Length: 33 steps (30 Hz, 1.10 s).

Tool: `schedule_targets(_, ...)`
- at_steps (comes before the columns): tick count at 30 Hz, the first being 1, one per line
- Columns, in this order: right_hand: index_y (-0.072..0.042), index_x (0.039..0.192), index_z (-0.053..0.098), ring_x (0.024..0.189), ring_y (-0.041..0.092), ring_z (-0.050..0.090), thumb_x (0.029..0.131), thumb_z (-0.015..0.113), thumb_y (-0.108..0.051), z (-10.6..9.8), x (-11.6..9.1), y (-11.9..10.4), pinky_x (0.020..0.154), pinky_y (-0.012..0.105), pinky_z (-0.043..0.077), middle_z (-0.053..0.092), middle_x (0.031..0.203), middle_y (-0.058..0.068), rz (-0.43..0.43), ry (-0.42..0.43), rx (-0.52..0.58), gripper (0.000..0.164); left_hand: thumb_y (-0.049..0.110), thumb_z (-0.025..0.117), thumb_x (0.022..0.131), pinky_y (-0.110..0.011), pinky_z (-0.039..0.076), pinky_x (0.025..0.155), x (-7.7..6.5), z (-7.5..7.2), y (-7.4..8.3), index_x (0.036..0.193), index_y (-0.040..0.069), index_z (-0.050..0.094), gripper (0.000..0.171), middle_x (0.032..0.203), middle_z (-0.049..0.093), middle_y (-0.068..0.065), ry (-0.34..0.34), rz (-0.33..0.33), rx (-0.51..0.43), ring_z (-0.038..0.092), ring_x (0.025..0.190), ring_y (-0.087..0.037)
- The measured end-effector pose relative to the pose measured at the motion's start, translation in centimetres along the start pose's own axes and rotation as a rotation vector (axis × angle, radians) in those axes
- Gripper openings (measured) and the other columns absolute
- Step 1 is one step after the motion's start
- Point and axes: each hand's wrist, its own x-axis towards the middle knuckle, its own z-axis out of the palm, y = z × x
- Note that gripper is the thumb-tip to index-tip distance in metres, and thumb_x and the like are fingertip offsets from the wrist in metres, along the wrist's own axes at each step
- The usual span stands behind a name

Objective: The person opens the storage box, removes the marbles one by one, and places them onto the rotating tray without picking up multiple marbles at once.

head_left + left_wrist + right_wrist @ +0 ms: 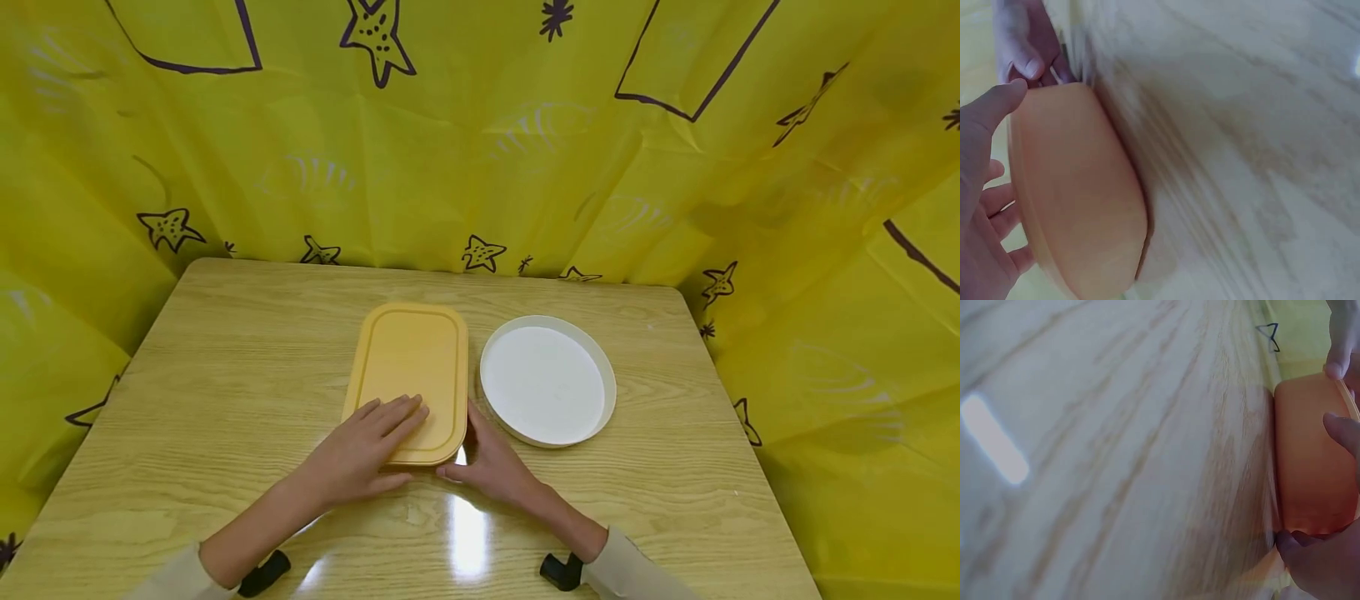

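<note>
As the left hand [356, 457] rests spread-fingered on the box [411, 358], the right hand [497, 465] cups that box's five-o'clock corner — light, even pressure seems best, with the white tray [546, 383] so near at three o'clock.

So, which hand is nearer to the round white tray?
Right. The right hand is close beside the white tray; the left hand is farther left, on the yellow lid.
</note>
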Motion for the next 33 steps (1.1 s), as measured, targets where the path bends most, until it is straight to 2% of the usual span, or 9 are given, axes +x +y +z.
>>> schedule_targets(7,-0.003,0.159,0.007,0.141,0.023,0.036,0.083,0.079,0.002,0.3,0.2,0.6,0.112,0.033,0.032,0.019,0.162,0.012,-0.033,0.026,0.03,0.105,0.037,0.077,0.087,-0.055,0.041,0.103,-0.2,0.3,0.2,0.14,-0.001,0.053,0.07,0.144,0.051,-0.018,-0.038,0.028,0.119,0.049,0.131,-0.034)
schedule_targets(13,0.0,0.158,0.013,0.141,0.025,0.035,0.082,0.08,0.001,0.6,0.1,0.8,0.111,0.034,0.033,0.022,0.161,0.016,-0.065,0.071,0.009,0.101,0.034,0.078,0.085,-0.053,0.045,0.099,-0.2,0.4,0.3,0.133,-0.002,0.059,0.063,0.139,0.055,-0.02,0.001,0.077,0.191,0.053,0.127,-0.034)
schedule_targets(15,0.001,0.157,0.015,0.141,0.027,0.036,0.083,0.079,0.001,0.8,0.1,0.8,0.11,0.034,0.035,0.024,0.16,0.017,-0.084,0.074,0.033,0.098,0.034,0.078,0.086,-0.053,0.046,0.098,-0.2,0.5,0.3,0.133,-0.002,0.059,0.062,0.139,0.055,-0.02,0.017,0.092,0.215,0.054,0.126,-0.033)
schedule_targets(17,0.001,0.157,0.015,0.14,0.028,0.037,0.084,0.078,0.002,0.9,0.2,0.9,0.11,0.034,0.036,0.025,0.159,0.018,-0.099,0.073,0.068,0.096,0.037,0.07,0.093,-0.052,0.046,0.099,-0.3,0.7,0.3,0.133,-0.002,0.059,0.056,0.139,0.055,-0.02,0.031,0.103,0.241,0.054,0.126,-0.032)
schedule_targets(19,0.001,0.157,0.015,0.14,0.027,0.038,0.085,0.077,0.002,1.1,0.2,1.0,0.109,0.034,0.037,0.026,0.159,0.017,-0.107,0.076,0.096,0.095,0.039,0.053,0.104,-0.051,0.046,0.099,-0.4,0.8,0.3,0.133,-0.001,0.059,0.05,0.139,0.055,-0.019,0.043,0.112,0.26,0.054,0.126,-0.032)
schedule_targets(21,0.0,0.158,0.015,0.14,0.026,0.038,0.084,0.077,0.002,1.2,0.1,1.1,0.109,0.033,0.037,0.027,0.158,0.016,-0.103,0.089,0.093,0.096,0.041,0.032,0.109,-0.05,0.046,0.099,-0.4,0.9,0.4,0.133,-0.001,0.059,0.056,0.139,0.055,-0.019,0.05,0.118,0.279,0.054,0.127,-0.031)
schedule_targets(23,0.0,0.158,0.015,0.139,0.026,0.038,0.084,0.078,0.002,1.3,0.1,1.1,0.108,0.032,0.037,0.029,0.158,0.016,-0.097,0.106,0.066,0.096,0.042,0.017,0.109,-0.05,0.046,0.099,-0.5,1.0,0.3,0.133,-0.001,0.059,0.065,0.14,0.054,-0.019,0.051,0.119,0.289,0.054,0.127,-0.031)
schedule_targets(29,-0.002,0.158,0.016,0.139,0.025,0.039,0.086,0.076,0.002,1.5,0.0,0.9,0.108,0.033,0.038,0.03,0.158,0.014,-0.076,0.117,0.067,0.094,0.043,0.024,0.109,-0.05,0.046,0.098,-0.6,1.0,0.3,0.133,0.0,0.059,0.061,0.14,0.054,-0.019,0.032,0.118,0.308,0.053,0.128,-0.03)
schedule_targets(33,-0.003,0.158,0.018,0.138,0.024,0.041,0.085,0.077,0.004,1.6,0.0,0.8,0.107,0.033,0.04,0.034,0.156,0.013,-0.066,0.125,0.066,0.094,0.042,0.013,0.109,-0.05,0.047,0.097,-0.5,1.1,0.3,0.132,-0.001,0.06,0.068,0.139,0.055,-0.019,0.052,0.124,0.306,0.055,0.126,-0.031)
